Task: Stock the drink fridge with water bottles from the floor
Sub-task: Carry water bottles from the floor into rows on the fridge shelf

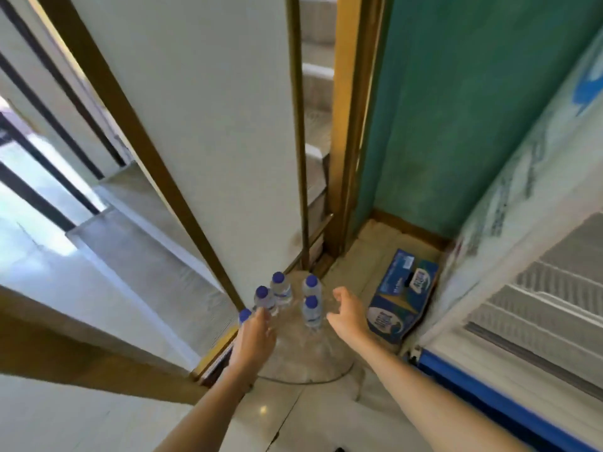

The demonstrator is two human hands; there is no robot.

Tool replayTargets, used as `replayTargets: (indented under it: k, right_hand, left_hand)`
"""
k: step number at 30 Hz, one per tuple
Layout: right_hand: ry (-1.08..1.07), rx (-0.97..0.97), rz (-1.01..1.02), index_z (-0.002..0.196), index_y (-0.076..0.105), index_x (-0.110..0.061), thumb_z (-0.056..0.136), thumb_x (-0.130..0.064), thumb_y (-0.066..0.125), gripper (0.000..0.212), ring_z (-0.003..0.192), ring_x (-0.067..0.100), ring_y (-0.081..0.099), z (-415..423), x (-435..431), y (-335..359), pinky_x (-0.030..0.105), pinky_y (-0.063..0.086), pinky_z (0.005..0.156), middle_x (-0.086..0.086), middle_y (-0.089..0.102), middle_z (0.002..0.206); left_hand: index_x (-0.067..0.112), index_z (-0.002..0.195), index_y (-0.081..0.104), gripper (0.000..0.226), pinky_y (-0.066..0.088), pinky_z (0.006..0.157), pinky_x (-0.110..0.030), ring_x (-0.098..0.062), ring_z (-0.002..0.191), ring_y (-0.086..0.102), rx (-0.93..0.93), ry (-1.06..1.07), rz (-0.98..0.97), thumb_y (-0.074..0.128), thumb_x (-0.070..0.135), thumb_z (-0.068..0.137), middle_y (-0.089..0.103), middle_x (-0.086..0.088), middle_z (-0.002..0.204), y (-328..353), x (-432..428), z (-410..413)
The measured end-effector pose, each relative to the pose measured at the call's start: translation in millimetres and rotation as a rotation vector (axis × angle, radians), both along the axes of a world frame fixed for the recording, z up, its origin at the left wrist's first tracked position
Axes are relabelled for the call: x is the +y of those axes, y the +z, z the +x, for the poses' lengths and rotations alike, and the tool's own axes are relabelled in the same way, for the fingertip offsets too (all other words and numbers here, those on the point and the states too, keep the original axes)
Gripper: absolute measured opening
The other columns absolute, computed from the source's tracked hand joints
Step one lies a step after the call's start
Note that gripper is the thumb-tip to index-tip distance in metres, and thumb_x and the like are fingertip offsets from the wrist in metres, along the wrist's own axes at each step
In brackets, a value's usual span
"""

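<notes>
Several clear water bottles with blue caps (311, 305) stand upright on the floor in loose clear plastic wrap (303, 360), below me. My left hand (256, 337) reaches down at the left of the group, its fingers touching the bottle (265, 300) nearest it; I cannot tell if it grips. My right hand (349, 309) hovers open to the right of the bottles, fingers spread, holding nothing. The drink fridge (528, 305) stands open at the right, white wire shelves showing.
A blue cardboard water box (403, 295) lies on the floor between the bottles and the fridge. A white door with a wooden frame (208, 151) rises just behind the bottles. A green wall (456, 109) fills the corner. Steps descend at the left.
</notes>
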State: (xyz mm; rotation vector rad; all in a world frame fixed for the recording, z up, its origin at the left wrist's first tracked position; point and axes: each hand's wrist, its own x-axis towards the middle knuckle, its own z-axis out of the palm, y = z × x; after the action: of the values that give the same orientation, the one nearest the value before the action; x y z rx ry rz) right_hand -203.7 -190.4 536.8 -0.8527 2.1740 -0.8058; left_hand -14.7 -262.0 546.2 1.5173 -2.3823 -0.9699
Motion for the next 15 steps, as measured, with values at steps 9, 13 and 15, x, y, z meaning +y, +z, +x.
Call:
replayTargets:
  k: [9,13,15]
  right_hand:
    - [0.022,-0.157,-0.013,0.145,0.033,-0.02,0.085,0.0,0.062,0.07,0.135,0.021,0.04,-50,-55,-145,0.028,0.035,0.104,0.005,0.04,0.147]
    - [0.142,-0.294,-0.048,0.146,0.031,-0.031,0.083,0.006,0.058,0.078,0.132,0.016,0.039,-65,-81,-166,0.039,0.039,0.109,-0.005,0.039,0.146]
    - [0.19,-0.378,-0.075,0.145,0.033,-0.028,0.084,0.013,0.054,0.077,0.123,0.009,0.039,-68,-89,-170,0.03,0.043,0.101,-0.01,0.041,0.133]
  left_hand:
    - [0.015,0.137,0.033,0.064,0.047,0.088,-0.027,-0.019,0.115,0.051,0.066,0.139,0.204,0.067,0.02,0.083,0.048,-0.005,0.132,-153,-3,-72]
    - [0.024,0.127,0.039,0.062,0.044,0.085,-0.025,-0.014,0.107,0.052,0.312,0.269,0.235,0.074,0.024,0.077,0.051,0.004,0.122,-191,-4,-108]
    - [0.029,0.122,0.044,0.058,0.044,0.083,-0.021,-0.009,0.101,0.055,0.424,0.363,0.226,0.077,0.023,0.075,0.055,0.009,0.115,-201,-3,-116]
